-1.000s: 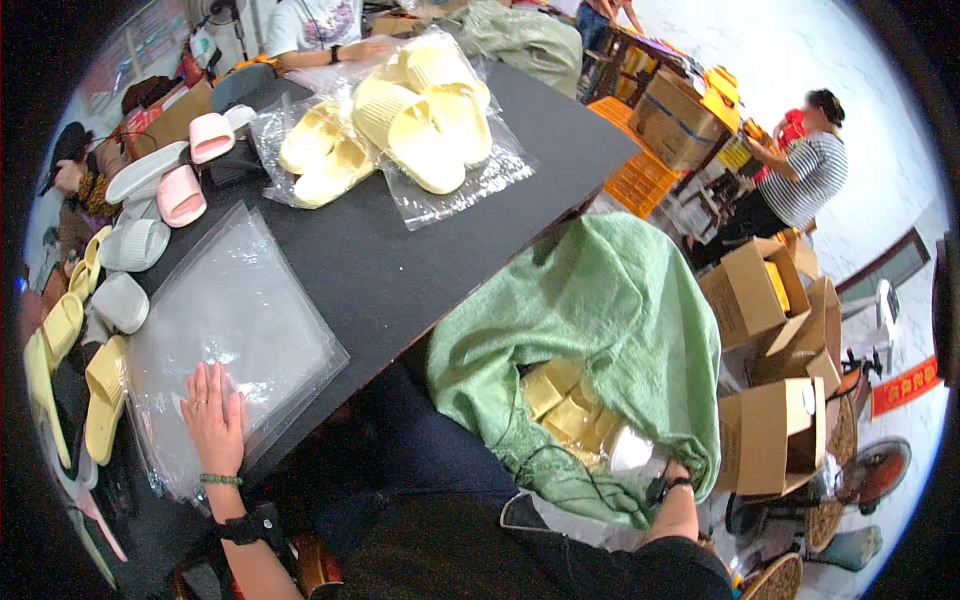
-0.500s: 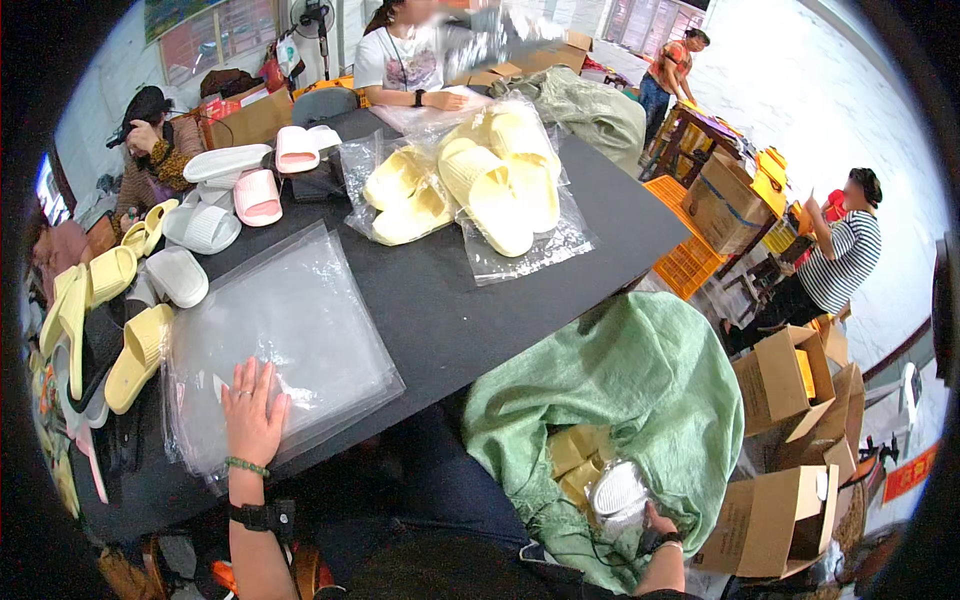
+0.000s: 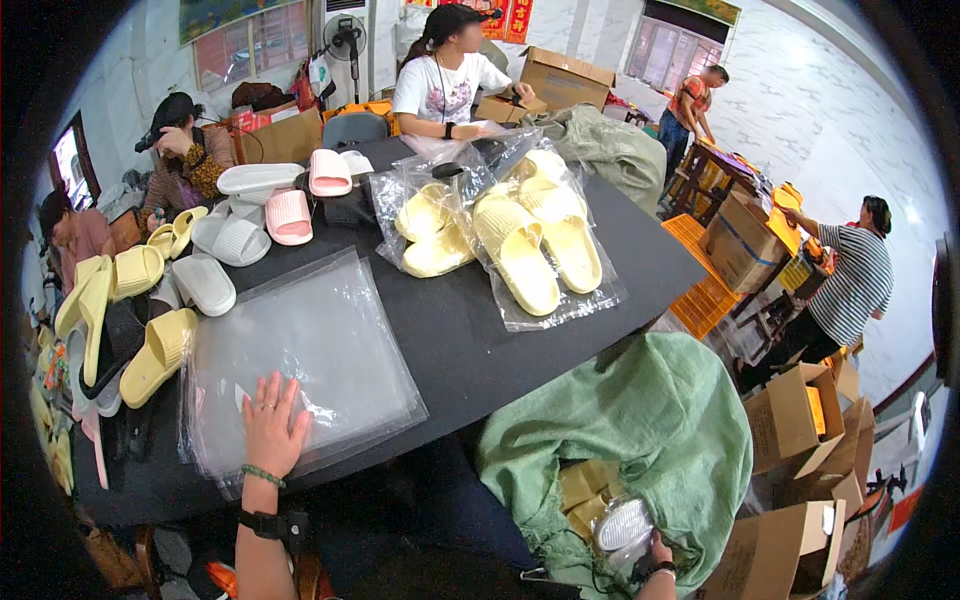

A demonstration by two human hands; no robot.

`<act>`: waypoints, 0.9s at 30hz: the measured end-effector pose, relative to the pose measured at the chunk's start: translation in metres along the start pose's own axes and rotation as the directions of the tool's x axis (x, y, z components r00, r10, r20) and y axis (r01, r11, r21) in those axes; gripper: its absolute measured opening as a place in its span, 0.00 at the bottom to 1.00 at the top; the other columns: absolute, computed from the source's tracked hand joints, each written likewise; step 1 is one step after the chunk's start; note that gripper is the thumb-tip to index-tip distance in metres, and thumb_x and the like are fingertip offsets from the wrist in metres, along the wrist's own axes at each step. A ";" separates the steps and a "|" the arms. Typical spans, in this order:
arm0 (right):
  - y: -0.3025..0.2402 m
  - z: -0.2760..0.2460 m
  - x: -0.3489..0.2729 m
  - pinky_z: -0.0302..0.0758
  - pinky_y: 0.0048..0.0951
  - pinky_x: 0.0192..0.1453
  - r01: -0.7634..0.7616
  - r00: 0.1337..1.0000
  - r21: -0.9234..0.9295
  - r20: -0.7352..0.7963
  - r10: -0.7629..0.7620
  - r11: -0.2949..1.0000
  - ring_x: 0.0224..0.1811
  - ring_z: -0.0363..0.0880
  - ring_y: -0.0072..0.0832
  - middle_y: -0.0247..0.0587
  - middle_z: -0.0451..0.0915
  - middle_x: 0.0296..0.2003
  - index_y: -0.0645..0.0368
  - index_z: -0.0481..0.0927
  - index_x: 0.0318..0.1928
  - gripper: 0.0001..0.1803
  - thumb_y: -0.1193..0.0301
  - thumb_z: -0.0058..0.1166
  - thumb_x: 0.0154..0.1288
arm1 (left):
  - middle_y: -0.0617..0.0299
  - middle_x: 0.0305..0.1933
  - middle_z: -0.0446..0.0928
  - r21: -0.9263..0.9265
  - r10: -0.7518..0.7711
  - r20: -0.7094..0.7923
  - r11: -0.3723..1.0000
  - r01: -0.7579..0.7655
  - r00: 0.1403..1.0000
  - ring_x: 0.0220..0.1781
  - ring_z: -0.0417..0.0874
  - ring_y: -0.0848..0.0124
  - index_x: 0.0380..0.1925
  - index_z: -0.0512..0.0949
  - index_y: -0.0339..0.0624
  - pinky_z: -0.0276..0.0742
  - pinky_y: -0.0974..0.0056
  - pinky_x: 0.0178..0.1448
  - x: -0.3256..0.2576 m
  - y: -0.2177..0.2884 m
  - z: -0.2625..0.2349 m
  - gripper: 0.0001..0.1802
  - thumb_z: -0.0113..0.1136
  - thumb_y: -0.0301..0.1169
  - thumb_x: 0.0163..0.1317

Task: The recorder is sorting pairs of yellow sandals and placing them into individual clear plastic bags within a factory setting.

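Observation:
My left hand lies flat, fingers spread, on a stack of clear plastic bags at the near edge of the black table. My right hand is low at the right, inside the mouth of a green sack, gripping a pale grey slipper. Yellow slippers show deeper in the sack. Bagged yellow slippers lie in the middle of the table.
Loose yellow, white and pink slippers crowd the table's left side. People sit at the far and left sides. Open cardboard boxes stand at the right, with an orange crate and two more people beyond.
The view has tilted up, showing more of the room. My right hand, deep in the sack a second ago, now holds a pale grey slipper at its mouth. My left hand stays on the plastic bags.

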State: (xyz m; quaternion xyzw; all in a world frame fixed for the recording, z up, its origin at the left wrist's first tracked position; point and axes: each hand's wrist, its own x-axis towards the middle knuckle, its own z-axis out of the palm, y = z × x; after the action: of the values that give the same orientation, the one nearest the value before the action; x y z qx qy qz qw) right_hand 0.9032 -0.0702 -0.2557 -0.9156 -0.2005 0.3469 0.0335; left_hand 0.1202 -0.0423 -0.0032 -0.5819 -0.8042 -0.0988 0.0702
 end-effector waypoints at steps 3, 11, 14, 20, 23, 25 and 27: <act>0.019 0.001 0.034 0.68 0.38 0.60 -0.003 0.999 0.029 -0.052 0.004 1.000 0.60 0.74 0.47 0.61 0.78 0.53 0.81 0.72 0.56 0.65 0.21 0.45 0.49 | 0.51 0.74 0.59 -0.035 -0.005 -0.033 0.999 0.004 0.999 0.76 0.55 0.49 0.67 0.67 0.50 0.43 0.38 0.76 -0.002 0.000 -0.001 0.30 0.55 0.43 0.65; 0.070 0.020 0.088 0.72 0.36 0.57 -0.136 0.974 0.428 -0.107 0.199 0.894 0.53 0.75 0.38 0.52 0.78 0.53 0.78 0.74 0.56 0.61 0.27 0.59 0.44 | 0.51 0.74 0.59 -0.096 0.006 -0.008 0.995 -0.007 1.000 0.76 0.55 0.48 0.67 0.67 0.50 0.42 0.38 0.77 0.012 0.014 0.007 0.30 0.55 0.42 0.65; 0.049 0.020 0.045 0.74 0.34 0.54 -0.162 0.987 0.416 0.082 0.140 0.895 0.48 0.78 0.34 0.46 0.80 0.52 0.71 0.75 0.58 0.51 0.33 0.58 0.54 | 0.51 0.74 0.59 -0.034 -0.017 -0.012 0.999 0.016 1.000 0.76 0.55 0.48 0.67 0.67 0.50 0.42 0.38 0.77 0.000 0.007 -0.005 0.30 0.54 0.43 0.65; 0.042 0.012 0.035 0.73 0.37 0.57 -0.211 0.971 0.123 0.138 0.194 0.970 0.54 0.79 0.38 0.47 0.82 0.51 0.68 0.76 0.59 0.56 0.28 0.57 0.48 | 0.51 0.74 0.59 -0.056 0.001 -0.029 0.998 -0.003 1.000 0.76 0.55 0.48 0.67 0.67 0.51 0.42 0.39 0.77 0.004 0.008 0.001 0.30 0.53 0.45 0.66; 0.037 0.013 0.033 0.70 0.33 0.62 -0.197 0.977 0.062 0.097 0.190 0.978 0.60 0.75 0.38 0.50 0.78 0.57 0.69 0.77 0.58 0.49 0.33 0.55 0.56 | 0.51 0.74 0.59 -0.033 -0.023 -0.030 0.999 0.022 0.999 0.76 0.54 0.48 0.67 0.67 0.52 0.42 0.39 0.77 -0.002 0.004 -0.010 0.30 0.53 0.44 0.66; 0.042 0.002 0.026 0.68 0.33 0.64 -0.146 0.989 0.041 -0.015 0.147 0.988 0.63 0.73 0.39 0.52 0.76 0.59 0.69 0.76 0.58 0.56 0.29 0.59 0.46 | 0.51 0.74 0.59 -0.046 -0.021 -0.012 0.999 0.021 1.000 0.76 0.54 0.49 0.67 0.67 0.52 0.42 0.40 0.77 0.002 0.008 -0.004 0.30 0.53 0.44 0.66; 0.041 -0.004 0.022 0.68 0.33 0.65 -0.123 0.992 0.040 -0.009 0.123 0.992 0.63 0.73 0.39 0.52 0.76 0.60 0.69 0.76 0.58 0.56 0.29 0.60 0.46 | 0.51 0.74 0.58 -0.056 -0.014 -0.009 0.998 0.014 1.000 0.76 0.54 0.49 0.67 0.67 0.51 0.42 0.39 0.77 0.004 0.008 -0.001 0.30 0.54 0.44 0.66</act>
State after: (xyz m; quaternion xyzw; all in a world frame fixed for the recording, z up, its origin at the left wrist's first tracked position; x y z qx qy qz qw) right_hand 0.9345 -0.0984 -0.2748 -0.9273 -0.1367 0.3471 0.0311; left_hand 0.1262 -0.0362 -0.0009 -0.5776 -0.8047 -0.1246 0.0572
